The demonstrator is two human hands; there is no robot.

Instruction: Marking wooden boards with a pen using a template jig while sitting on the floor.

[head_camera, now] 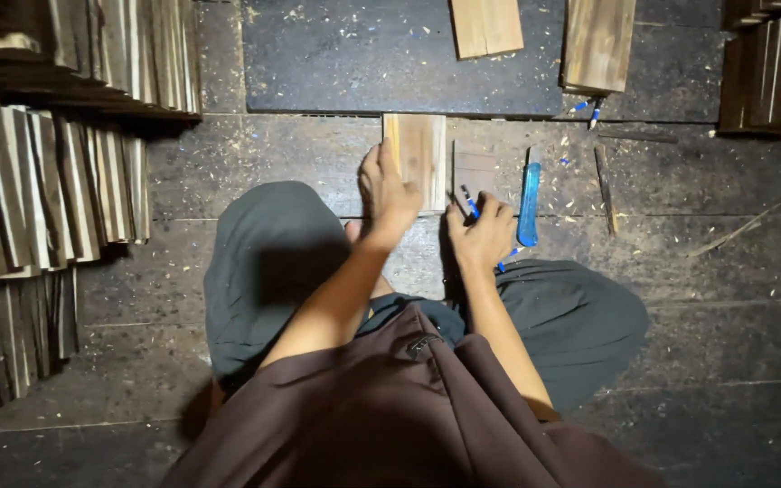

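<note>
Here your left hand presses flat, fingers spread, on the small wood panel; your right hand grips a blue pen at its right edge, slat stacks crowding far left.

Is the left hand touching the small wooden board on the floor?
Touching. The head view shows the left hand lying flat over the lower left part of the wooden board, fingers spread across it.

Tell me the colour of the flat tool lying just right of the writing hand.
Bright blue: the flat tool lies on the dark floor beside the right hand. Head view shows it best.
</note>
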